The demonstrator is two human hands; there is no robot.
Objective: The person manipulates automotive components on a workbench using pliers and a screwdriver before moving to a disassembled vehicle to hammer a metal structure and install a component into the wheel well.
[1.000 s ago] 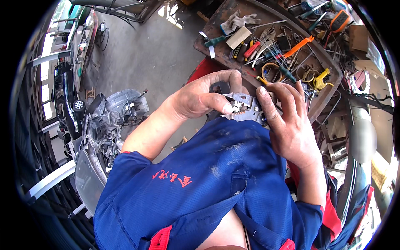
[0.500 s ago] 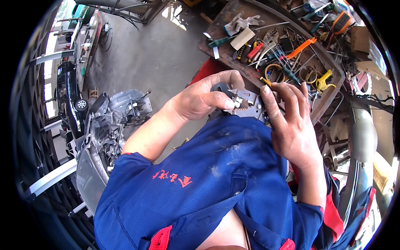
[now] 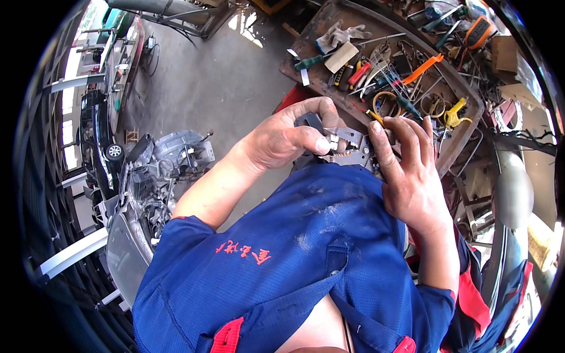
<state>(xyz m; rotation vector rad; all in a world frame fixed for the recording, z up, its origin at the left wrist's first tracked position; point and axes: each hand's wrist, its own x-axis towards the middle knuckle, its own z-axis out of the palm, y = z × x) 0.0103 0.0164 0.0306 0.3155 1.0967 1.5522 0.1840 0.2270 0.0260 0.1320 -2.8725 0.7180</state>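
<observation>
In front of my chest, a metal wire stripper (image 3: pixel 353 152) with toothed jaws lies between my hands. My right hand (image 3: pixel 409 176) is curved over its handle end, with the fingers bent and a little apart; the handles and my thumb are hidden below. My left hand (image 3: pixel 288 138) is closed at the jaw end, its thumb lying against the jaws and its index finger bent round the far side. A small pale piece (image 3: pixel 334 142) shows by the left thumb tip. Next to it, inside the left hand's curl, is a dark part (image 3: pixel 310 122) whose kind I cannot make out.
A rusty metal tray (image 3: pixel 376 17) at the far right holds a work glove (image 3: pixel 341 36), an orange strip-like tool (image 3: pixel 422 69), a yellow clamp-like tool (image 3: pixel 456 113), a tape roll (image 3: pixel 386 105) and screwdrivers. A dismantled car front (image 3: pixel 170 159) stands at left, beyond it a dark car (image 3: pixel 97 129).
Both hands stay close to where they were. My left hand has shifted very slightly left, and the gap between the wire stripper's jaws shows a bit more.
</observation>
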